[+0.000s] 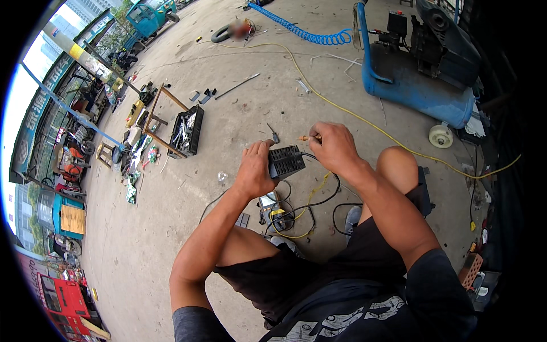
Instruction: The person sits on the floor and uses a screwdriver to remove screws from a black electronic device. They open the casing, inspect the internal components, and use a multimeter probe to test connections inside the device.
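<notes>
My left hand [254, 169] grips a black box with slotted vents [286, 161], like a charger, and holds it up in front of my knees. A black cable [309, 155] leaves the box's right side. Just above that side, my right hand [334, 147] is closed in a pinch on a small slim object with an orange end [303, 138]; its kind is too small to make out. Beyond the box a dark-handled screwdriver [276, 137] lies on the concrete. Below it, between my feet, rests a grey and yellow multimeter [271, 206] among looped black and yellow leads.
A black crate of tools [188, 130] stands beside a wooden frame [152, 118] at the left. On the right is a blue air compressor [419, 100]. A yellow hose [376, 132] crosses the floor, and a coiled blue hose [302, 33] lies at the far side.
</notes>
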`<control>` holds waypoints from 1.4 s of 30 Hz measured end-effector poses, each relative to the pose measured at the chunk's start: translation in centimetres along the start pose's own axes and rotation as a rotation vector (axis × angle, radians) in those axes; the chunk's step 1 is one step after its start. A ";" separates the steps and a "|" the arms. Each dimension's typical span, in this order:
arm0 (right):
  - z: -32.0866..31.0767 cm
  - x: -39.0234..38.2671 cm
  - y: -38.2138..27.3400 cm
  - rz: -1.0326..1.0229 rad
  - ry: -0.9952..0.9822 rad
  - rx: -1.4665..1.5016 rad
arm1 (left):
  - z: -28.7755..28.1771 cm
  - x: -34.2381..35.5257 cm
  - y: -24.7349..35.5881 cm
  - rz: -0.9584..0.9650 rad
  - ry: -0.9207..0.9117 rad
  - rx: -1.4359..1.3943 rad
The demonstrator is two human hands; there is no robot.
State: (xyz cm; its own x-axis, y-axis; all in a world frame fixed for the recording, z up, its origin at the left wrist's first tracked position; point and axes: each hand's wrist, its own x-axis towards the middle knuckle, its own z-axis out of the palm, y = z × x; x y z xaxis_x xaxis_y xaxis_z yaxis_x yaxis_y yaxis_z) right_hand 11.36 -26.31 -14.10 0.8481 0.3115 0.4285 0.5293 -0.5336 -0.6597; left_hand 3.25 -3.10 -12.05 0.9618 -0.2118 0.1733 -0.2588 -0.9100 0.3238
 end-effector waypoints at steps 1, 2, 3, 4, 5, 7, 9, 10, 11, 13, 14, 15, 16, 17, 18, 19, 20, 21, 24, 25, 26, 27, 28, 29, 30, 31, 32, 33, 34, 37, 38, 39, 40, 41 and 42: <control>0.0 0.0 0.0 -0.001 -0.013 0.012 | 0.0 0.0 0.0 -0.003 -0.002 -0.002; 0.0 -0.1 0.0 0.008 -0.021 -0.012 | 0.0 0.0 0.0 -0.004 0.000 -0.005; 0.0 -0.1 -0.1 0.018 -0.030 -0.036 | -0.1 0.0 0.1 -0.005 0.001 -0.008; 0.0 -0.2 -0.1 0.027 -0.038 -0.060 | -0.1 0.0 0.1 -0.006 0.002 -0.011; 0.1 -0.2 0.0 0.032 -0.055 -0.070 | 0.0 -0.1 -0.1 0.020 0.031 0.006; 0.2 -0.1 0.1 0.040 -0.090 -0.091 | 0.2 -0.3 -0.5 0.071 0.089 0.041; 0.3 -0.3 0.1 0.041 -0.084 -0.061 | 0.0 -0.1 -0.2 0.026 0.036 0.008; 0.3 -0.4 0.1 0.041 -0.081 -0.046 | -0.1 -0.1 0.0 0.003 0.009 -0.008; 0.3 -0.4 0.0 0.032 -0.085 -0.017 | -0.1 -0.1 0.0 0.008 0.011 -0.008; 0.3 -0.4 -0.1 0.015 -0.091 0.040 | -0.1 0.0 0.1 0.018 0.013 -0.009; 0.2 -0.3 -0.2 0.035 -0.113 0.022 | -0.2 -0.1 0.1 0.011 0.005 -0.005; -0.1 -0.2 -0.3 0.056 -0.135 0.004 | -0.4 -0.1 0.3 0.004 -0.003 -0.002; -0.3 0.0 -0.4 0.076 -0.157 -0.015 | -0.5 -0.2 0.4 -0.003 -0.011 0.002; -0.6 0.1 -0.4 0.087 -0.133 -0.035 | -0.5 -0.2 0.4 -0.007 -0.012 0.000; -0.9 0.3 -0.3 0.098 -0.110 -0.056 | -0.6 -0.2 0.4 -0.011 -0.014 -0.001; -1.0 0.4 -0.3 0.108 -0.086 -0.076 | -0.6 -0.2 0.4 -0.015 -0.016 -0.003; -1.0 0.3 -0.2 0.097 -0.090 -0.017 | -0.5 -0.2 0.4 -0.015 -0.015 -0.004; -0.9 0.2 -0.2 0.087 -0.094 0.043 | -0.4 -0.2 0.2 -0.015 -0.014 -0.005; -0.7 0.0 -0.3 0.044 -0.102 0.101 | -0.2 -0.2 0.0 -0.009 -0.008 -0.009; -0.7 -0.1 -0.4 0.028 -0.104 0.101 | -0.2 -0.1 0.0 -0.006 -0.005 -0.010; -0.7 -0.1 -0.4 0.027 -0.112 0.094 | -0.2 -0.2 0.0 -0.006 0.000 -0.010; -0.7 -0.1 -0.4 0.026 -0.120 0.086 | -0.2 -0.2 0.0 -0.007 0.005 -0.009; -0.8 -0.2 -0.4 0.024 -0.128 0.079 | -0.2 -0.2 -0.1 -0.007 0.010 -0.009; -0.7 -0.2 -0.3 0.035 -0.098 0.015 | -0.1 -0.2 -0.2 -0.002 0.021 -0.007; -0.6 -0.2 0.0 0.046 -0.067 -0.049 | -0.1 -0.2 -0.3 0.003 0.033 -0.005; -0.6 -0.2 0.1 0.057 -0.037 -0.113 | -0.1 -0.3 -0.3 0.009 0.044 -0.004; -0.7 -0.1 0.1 0.074 -0.046 -0.083 | -0.2 -0.2 -0.3 0.004 0.050 -0.010; -0.9 0.0 0.1 0.090 -0.055 -0.053 | -0.3 -0.3 -0.1 0.000 0.056 -0.016; -1.1 0.1 0.1 0.106 -0.064 -0.022 | -0.4 -0.3 -0.1 -0.005 0.062 -0.022; -0.5 -0.1 0.1 0.107 -0.064 0.023 | -0.5 -0.4 -0.4 0.035 0.081 -0.011; -0.3 -0.1 0.4 0.094 -0.056 0.026 | -0.7 -0.3 -0.1 0.042 0.049 -0.003; -0.2 -0.1 0.6 0.080 -0.049 0.029 | -1.1 -0.3 0.4 0.049 0.017 0.005; -0.2 -0.1 0.8 0.067 -0.041 0.032 | -1.3 -0.3 0.7 0.056 -0.015 0.013; -0.3 -0.1 0.6 0.057 -0.045 0.057 | -1.2 -0.3 0.7 0.077 -0.039 0.023; -0.4 0.0 0.4 0.047 -0.048 0.081 | -1.2 -0.3 0.7 0.085 -0.050 0.020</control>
State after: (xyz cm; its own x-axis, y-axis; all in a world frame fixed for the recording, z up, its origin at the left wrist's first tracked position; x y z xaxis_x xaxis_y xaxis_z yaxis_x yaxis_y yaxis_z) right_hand 11.54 -26.88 -14.13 0.8714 0.3258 0.3667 0.4870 -0.4842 -0.7269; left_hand 2.63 -3.26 -10.72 0.9398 -0.3060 0.1522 -0.3385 -0.8949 0.2909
